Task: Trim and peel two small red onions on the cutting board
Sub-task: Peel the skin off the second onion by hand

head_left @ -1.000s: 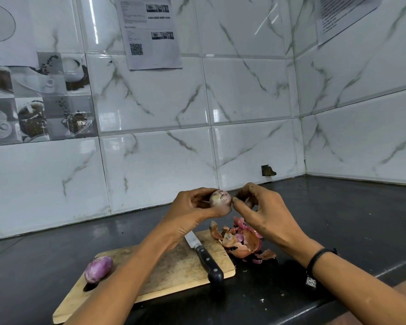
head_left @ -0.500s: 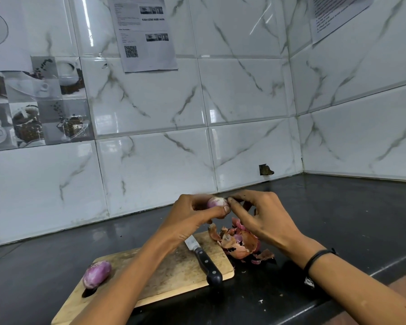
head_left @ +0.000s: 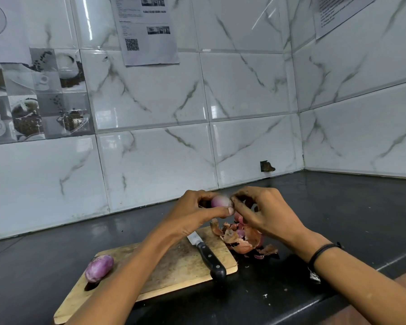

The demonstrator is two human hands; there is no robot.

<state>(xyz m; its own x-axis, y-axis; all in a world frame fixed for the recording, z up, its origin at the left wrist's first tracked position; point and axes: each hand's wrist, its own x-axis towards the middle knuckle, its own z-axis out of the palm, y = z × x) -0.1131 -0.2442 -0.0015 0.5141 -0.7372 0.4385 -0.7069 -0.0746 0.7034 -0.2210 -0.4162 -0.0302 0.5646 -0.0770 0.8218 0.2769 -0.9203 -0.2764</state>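
Note:
My left hand (head_left: 192, 214) holds a small pale pink onion (head_left: 219, 201) in the air above the far end of the wooden cutting board (head_left: 174, 266), thumb and fingers curled round it. My right hand (head_left: 265, 212) pinches at the onion's right end with its fingertips. A second purple onion (head_left: 99, 268), peeled, lies on the board's left end. A black-handled knife (head_left: 209, 255) lies on the board's right part, blade pointing away from me.
A heap of red-brown onion skins (head_left: 242, 238) lies at the board's right far corner, partly on the dark counter (head_left: 338, 219). Tiled walls meet in a corner at the back right. The counter's front edge runs along the lower right.
Both hands with the onion have sunk slightly, and my right fingertips have closed onto the onion's right end. The knife, board and second onion lie as before.

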